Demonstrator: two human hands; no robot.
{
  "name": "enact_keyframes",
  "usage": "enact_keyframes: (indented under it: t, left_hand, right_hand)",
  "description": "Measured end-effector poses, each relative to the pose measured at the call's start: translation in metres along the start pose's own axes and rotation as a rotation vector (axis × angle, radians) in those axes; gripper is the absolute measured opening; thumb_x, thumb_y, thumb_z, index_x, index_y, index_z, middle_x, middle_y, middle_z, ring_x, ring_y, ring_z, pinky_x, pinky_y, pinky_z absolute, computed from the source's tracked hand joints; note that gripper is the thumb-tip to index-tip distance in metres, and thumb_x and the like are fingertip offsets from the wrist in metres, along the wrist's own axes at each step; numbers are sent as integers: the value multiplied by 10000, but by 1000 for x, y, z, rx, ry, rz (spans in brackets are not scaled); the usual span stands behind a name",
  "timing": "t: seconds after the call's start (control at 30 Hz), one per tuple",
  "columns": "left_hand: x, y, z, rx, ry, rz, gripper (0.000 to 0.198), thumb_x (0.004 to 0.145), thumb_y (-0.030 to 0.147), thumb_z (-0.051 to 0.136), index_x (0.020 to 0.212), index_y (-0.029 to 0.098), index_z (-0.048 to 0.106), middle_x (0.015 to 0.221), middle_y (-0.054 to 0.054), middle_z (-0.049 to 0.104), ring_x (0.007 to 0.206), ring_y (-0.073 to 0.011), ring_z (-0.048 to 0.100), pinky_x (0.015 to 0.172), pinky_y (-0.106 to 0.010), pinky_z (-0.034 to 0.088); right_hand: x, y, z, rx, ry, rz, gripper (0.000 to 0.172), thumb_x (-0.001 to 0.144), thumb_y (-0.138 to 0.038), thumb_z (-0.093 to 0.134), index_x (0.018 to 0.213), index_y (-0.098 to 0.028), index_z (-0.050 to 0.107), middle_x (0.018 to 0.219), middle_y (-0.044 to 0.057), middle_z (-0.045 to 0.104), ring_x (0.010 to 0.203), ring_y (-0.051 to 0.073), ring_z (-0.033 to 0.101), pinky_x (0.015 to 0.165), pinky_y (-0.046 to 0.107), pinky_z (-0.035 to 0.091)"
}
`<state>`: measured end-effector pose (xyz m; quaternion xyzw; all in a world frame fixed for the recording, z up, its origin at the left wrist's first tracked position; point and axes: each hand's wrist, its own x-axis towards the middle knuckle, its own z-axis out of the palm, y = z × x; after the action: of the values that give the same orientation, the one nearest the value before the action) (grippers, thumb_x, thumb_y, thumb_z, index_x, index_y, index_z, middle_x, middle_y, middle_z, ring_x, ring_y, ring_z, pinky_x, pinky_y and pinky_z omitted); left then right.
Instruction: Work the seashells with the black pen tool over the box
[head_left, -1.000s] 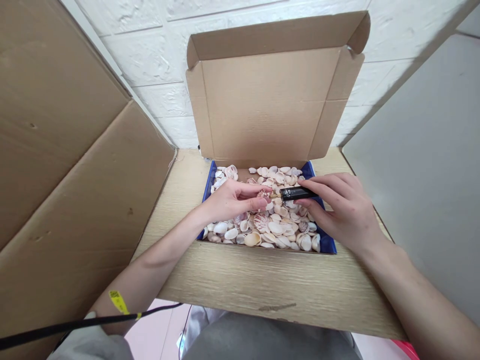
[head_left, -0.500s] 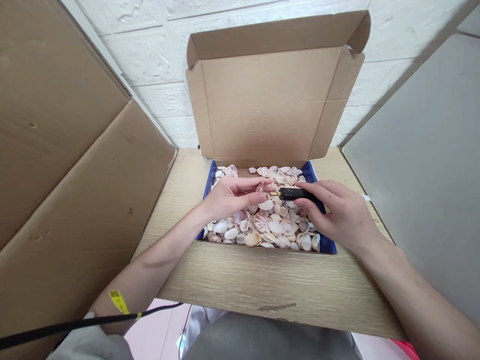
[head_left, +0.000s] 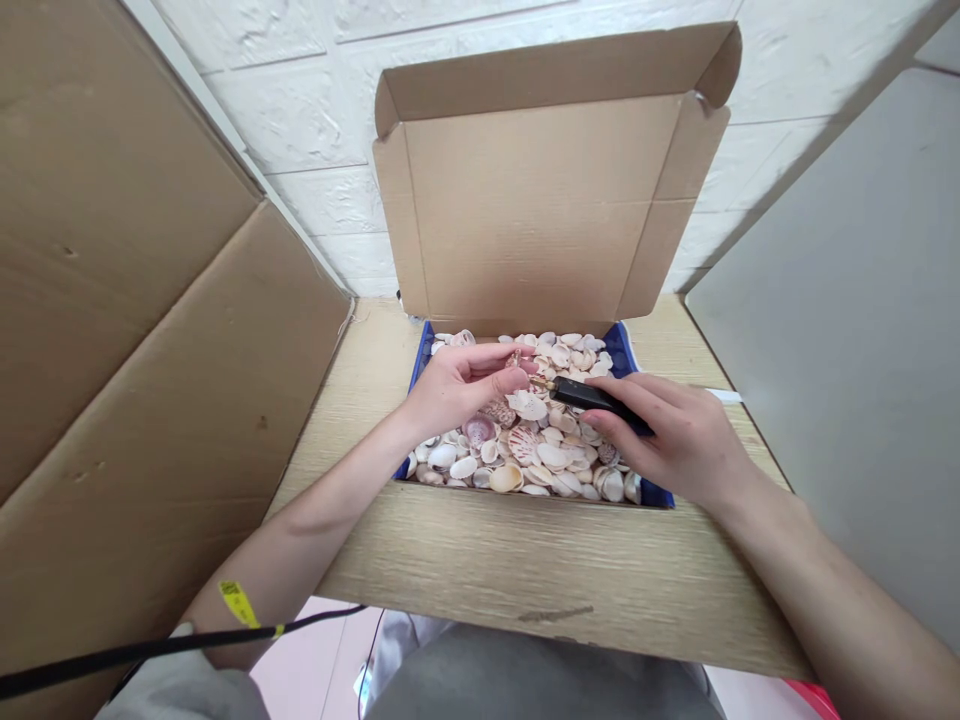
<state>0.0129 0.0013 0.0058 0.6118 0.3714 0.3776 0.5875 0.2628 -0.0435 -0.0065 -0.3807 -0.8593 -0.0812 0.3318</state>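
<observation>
Fingers (head_left: 491, 352) of the left hand (head_left: 454, 388) are pinching a small shell (head_left: 516, 358) just above the heap of shells (head_left: 551, 455) filling the blue-edged box (head_left: 654, 492). The right hand (head_left: 679, 440) is gripping a black pen-like tool (head_left: 592, 397), its tip pointing at that shell.

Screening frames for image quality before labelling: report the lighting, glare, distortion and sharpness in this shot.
Head view: soft, even light, with only faint shadows beneath the left hand and right hand. Head view: no glare on the black tool. Head view: wide-angle stretch splays the cardboard panel toward the corners. Head view: the shells and box lid look sharp, with no motion blur.
</observation>
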Motion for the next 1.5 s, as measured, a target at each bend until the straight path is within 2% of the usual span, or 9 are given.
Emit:
enact_keyframes:
  t: [0.13, 0.23, 0.4, 0.57, 0.7, 0.8, 0.93, 1.2, 1.5]
  left_hand:
    - [0, -2, 0, 56, -9, -36, 511, 792, 460, 757, 1186, 137, 726, 1099, -137, 767, 936, -234, 741, 818, -344, 579]
    - [-1, -2, 0, 122, -90, -77, 509, 803, 451, 742, 1205, 139, 720, 1024, -108, 779, 800, -172, 715, 662, -250, 541]
    - [-3, -2, 0, 162, -154, -107, 535, 823, 466, 709, 1249, 142, 697, 937, -80, 767, 654, -109, 620, 522, -199, 461]
    - [-4, 0, 0, 159, -170, -92, 554, 810, 488, 716, 1244, 145, 703, 956, -88, 769, 706, -132, 649, 548, -207, 487]
    - [-4, 0, -2, 158, -168, -70, 534, 812, 451, 726, 1239, 130, 707, 899, -79, 771, 762, -165, 697, 597, -220, 520]
    - [-3, -3, -3, 159, -168, -53, 497, 810, 407, 740, 1230, 143, 714, 990, -89, 777, 830, -187, 722, 693, -259, 568]
    - [-2, -6, -4, 146, -161, -31, 451, 788, 372, 772, 1188, 167, 739, 1104, -106, 768, 936, -221, 735, 845, -318, 589]
    - [-2, -3, 1, 186, -177, 9, 397, 732, 366, 806, 1090, 198, 784, 1098, -80, 775, 1009, -237, 731, 922, -314, 561]
    - [-4, -2, 1, 273, -173, -21, 446, 804, 437, 723, 1157, 166, 758, 966, -78, 784, 746, -165, 695, 621, -230, 527]
  right_hand:
    - [2, 1, -1, -25, 75, -14, 313, 907, -281, 673, 1209, -249, 597, 914, 63, 732, 742, 205, 666, 653, 342, 551]
    - [5, 1, -4, -52, 124, -39, 399, 880, -218, 698, 1252, -285, 574, 959, 63, 738, 790, 228, 664, 714, 392, 560]
    - [6, -1, -6, -41, 82, 37, 289, 896, -254, 680, 1171, -302, 602, 991, 54, 737, 839, 242, 686, 756, 423, 561]
    - [4, -1, -3, -11, 71, 70, 235, 908, -264, 661, 1133, -240, 595, 1003, 88, 724, 873, 234, 691, 757, 377, 570]
    - [1, 0, -1, 24, 15, 89, 156, 932, -285, 629, 1069, -213, 607, 868, 61, 719, 730, 196, 677, 613, 317, 527]
    - [-1, 2, -1, 36, -23, 104, 139, 954, -322, 598, 1040, -215, 620, 860, 47, 729, 708, 186, 681, 574, 304, 496]
    - [0, 1, -1, 31, -44, 80, 156, 969, -338, 574, 1041, -211, 629, 843, 36, 735, 672, 166, 676, 550, 283, 481]
    - [2, -5, 2, 26, -47, -2, 158, 996, -326, 534, 1059, -201, 606, 853, 44, 737, 654, 153, 674, 553, 267, 499]
    - [3, -5, 0, 30, -43, -16, 156, 987, -309, 551, 1080, -192, 595, 850, 44, 730, 653, 149, 662, 558, 259, 497]
